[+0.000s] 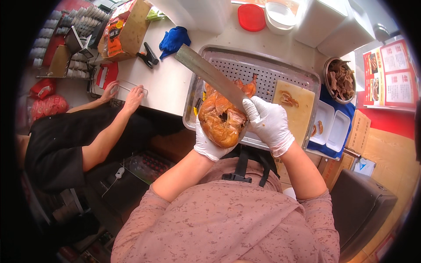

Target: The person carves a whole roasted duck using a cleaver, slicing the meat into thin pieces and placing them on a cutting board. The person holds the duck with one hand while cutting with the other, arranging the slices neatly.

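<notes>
My left hand (205, 146), in a white glove, cups a browned whole roast bird (210, 110) from below, with a dark opening facing up. In the white-gloved right hand (271, 123) is a long, broad-bladed knife (213, 74); the fist hides its handle. The blade slants up and left, crossing over the bird. Whether it touches the skin I cannot tell. Beneath lies a perforated metal tray (236, 65), with a drumstick end (255, 79) showing past the blade. A cutting board (301, 115) in the tray carries small meat pieces (289, 98).
A metal bowl of meat scraps (340, 79) and two white foam trays (338, 130) stand right. A blue cloth (174, 39), black clamp (149, 56) and cardboard box (139, 29) lie left. Beside me, another person's hands (133, 98) rest at the table edge. White containers (320, 21) stand behind.
</notes>
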`<state>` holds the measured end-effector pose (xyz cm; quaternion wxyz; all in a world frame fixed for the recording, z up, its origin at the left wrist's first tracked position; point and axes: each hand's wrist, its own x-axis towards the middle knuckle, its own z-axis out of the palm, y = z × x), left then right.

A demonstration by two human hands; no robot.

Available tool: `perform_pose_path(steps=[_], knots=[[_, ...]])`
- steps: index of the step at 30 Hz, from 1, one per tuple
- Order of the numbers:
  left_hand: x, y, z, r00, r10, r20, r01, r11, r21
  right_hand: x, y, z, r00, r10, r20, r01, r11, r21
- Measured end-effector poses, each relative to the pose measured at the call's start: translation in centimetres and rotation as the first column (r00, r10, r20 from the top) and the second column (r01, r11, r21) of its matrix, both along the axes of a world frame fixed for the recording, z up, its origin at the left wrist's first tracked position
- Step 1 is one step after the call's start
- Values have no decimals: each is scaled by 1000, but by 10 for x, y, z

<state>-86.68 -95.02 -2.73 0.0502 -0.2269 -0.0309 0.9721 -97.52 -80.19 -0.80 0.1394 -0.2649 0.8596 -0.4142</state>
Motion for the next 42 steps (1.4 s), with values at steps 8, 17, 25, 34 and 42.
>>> perform_pose_path(steps=[8,17,25,34,42], knots=[[-4,-1,7,983,36,177,-11,990,-141,10,26,-6,981,53,188,-83,984,158],[2,-7,3,984,2,178,17,995,-101,8,38,-9,963,180,199,-211,966,149],[-7,11,1,991,27,129,-14,994,-108,1,10,-10,942,135,307,-154,987,41],[-4,-3,8,990,8,139,15,986,-166,7,2,4,494,177,852,128,954,-272],[-8,-11,10,935,63,350,-16,991,-134,-46,90,-11,650,69,757,295,895,-335]])
